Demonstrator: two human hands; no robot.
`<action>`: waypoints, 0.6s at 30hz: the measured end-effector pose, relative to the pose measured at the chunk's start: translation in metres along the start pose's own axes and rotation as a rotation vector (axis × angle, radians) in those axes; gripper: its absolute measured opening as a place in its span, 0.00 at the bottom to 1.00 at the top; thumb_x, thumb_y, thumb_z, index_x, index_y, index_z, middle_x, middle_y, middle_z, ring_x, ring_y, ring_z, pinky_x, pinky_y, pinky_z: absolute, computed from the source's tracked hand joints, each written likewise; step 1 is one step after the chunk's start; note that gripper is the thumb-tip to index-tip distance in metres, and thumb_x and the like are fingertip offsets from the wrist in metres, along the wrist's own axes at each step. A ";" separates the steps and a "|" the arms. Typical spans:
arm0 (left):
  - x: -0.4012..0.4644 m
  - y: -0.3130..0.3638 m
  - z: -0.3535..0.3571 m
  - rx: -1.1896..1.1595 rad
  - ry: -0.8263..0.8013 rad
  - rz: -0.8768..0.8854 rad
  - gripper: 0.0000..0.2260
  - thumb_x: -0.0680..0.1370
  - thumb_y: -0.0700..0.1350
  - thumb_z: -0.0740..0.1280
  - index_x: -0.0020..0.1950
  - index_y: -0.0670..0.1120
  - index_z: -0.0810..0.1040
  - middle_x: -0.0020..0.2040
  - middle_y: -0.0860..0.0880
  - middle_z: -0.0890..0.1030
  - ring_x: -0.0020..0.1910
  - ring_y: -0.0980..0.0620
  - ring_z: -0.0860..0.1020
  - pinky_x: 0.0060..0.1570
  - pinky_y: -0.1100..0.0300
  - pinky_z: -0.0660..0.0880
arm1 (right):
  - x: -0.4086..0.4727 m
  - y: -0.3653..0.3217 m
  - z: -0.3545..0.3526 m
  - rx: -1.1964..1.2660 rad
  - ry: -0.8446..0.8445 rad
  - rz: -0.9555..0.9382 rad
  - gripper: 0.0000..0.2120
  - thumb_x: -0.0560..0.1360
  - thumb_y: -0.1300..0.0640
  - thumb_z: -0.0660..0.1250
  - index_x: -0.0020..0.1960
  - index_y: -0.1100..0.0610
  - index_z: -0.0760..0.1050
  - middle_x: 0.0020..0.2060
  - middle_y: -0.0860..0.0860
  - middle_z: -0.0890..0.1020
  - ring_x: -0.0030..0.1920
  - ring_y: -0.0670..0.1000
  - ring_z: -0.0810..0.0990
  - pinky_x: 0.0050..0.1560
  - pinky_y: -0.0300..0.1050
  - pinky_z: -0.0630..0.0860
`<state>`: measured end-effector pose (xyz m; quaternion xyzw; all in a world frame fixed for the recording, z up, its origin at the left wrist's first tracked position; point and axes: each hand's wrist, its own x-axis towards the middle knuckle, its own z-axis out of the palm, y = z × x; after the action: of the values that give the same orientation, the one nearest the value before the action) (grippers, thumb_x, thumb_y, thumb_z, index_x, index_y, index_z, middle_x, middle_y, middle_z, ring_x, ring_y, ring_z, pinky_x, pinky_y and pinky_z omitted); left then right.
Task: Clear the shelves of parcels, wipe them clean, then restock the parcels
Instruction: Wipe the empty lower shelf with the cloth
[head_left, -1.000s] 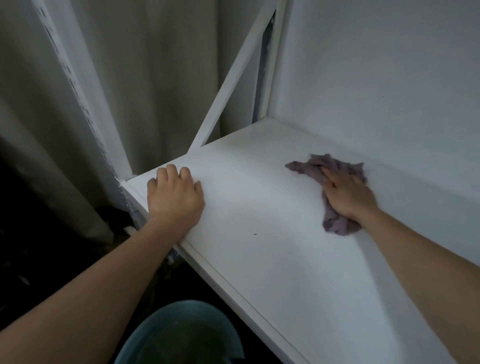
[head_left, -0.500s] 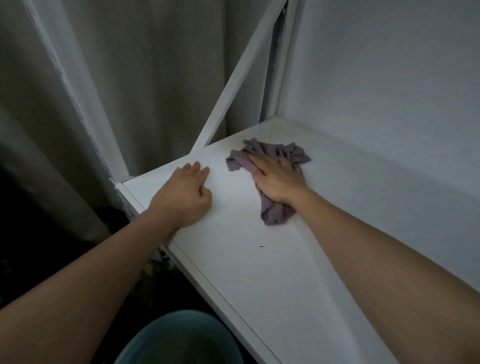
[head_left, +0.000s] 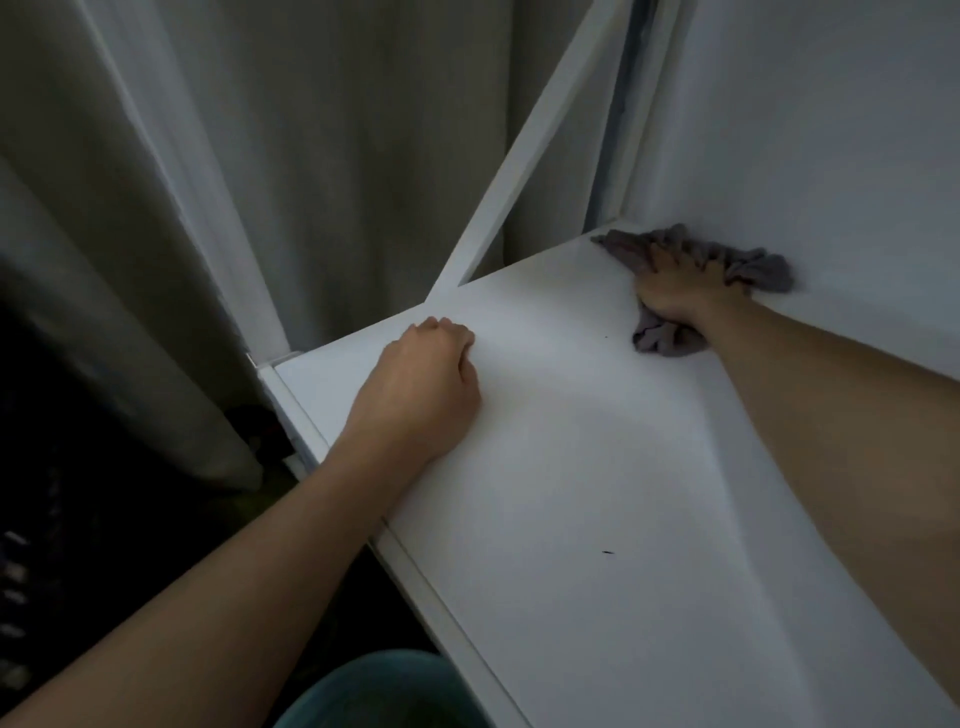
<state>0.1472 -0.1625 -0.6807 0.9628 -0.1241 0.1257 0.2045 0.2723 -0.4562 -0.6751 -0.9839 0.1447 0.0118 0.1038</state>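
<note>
A bare white shelf board fills the right half of the view; no parcels are in sight. My right hand presses a crumpled purple-grey cloth flat against the board in its far back corner, next to the white wall. My left hand rests on the shelf near its left front corner, fingers curled under, holding nothing.
A diagonal white brace and an upright post frame the shelf's left end, with a grey curtain behind. A teal bucket stands on the dark floor below the front edge. Small dark specks lie on the board.
My right hand has slid the cloth from the shelf's left middle back into the far corner by the wall. My left hand's fingers have curled and it stays near the left front corner.
</note>
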 end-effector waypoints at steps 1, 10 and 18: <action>0.000 0.000 0.000 0.003 -0.001 0.007 0.11 0.79 0.42 0.57 0.54 0.43 0.78 0.52 0.46 0.78 0.50 0.45 0.74 0.50 0.54 0.70 | -0.004 -0.019 0.004 -0.012 -0.006 -0.037 0.29 0.80 0.38 0.40 0.80 0.42 0.43 0.80 0.47 0.45 0.79 0.59 0.46 0.76 0.64 0.43; -0.002 0.004 -0.005 -0.006 -0.009 -0.068 0.07 0.77 0.43 0.55 0.43 0.42 0.69 0.52 0.41 0.74 0.57 0.41 0.71 0.55 0.50 0.71 | -0.038 0.010 0.008 -0.045 -0.023 -0.382 0.28 0.80 0.39 0.44 0.79 0.40 0.52 0.80 0.46 0.51 0.79 0.56 0.50 0.77 0.58 0.49; 0.005 -0.001 0.003 0.057 -0.108 -0.112 0.18 0.79 0.45 0.52 0.62 0.37 0.70 0.66 0.38 0.70 0.67 0.40 0.67 0.67 0.46 0.66 | 0.040 0.000 -0.001 -0.079 -0.002 0.018 0.31 0.80 0.40 0.42 0.81 0.46 0.42 0.80 0.53 0.43 0.79 0.62 0.41 0.76 0.65 0.40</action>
<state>0.1528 -0.1641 -0.6821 0.9790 -0.0774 0.0654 0.1767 0.3105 -0.4677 -0.6765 -0.9859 0.1529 0.0192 0.0651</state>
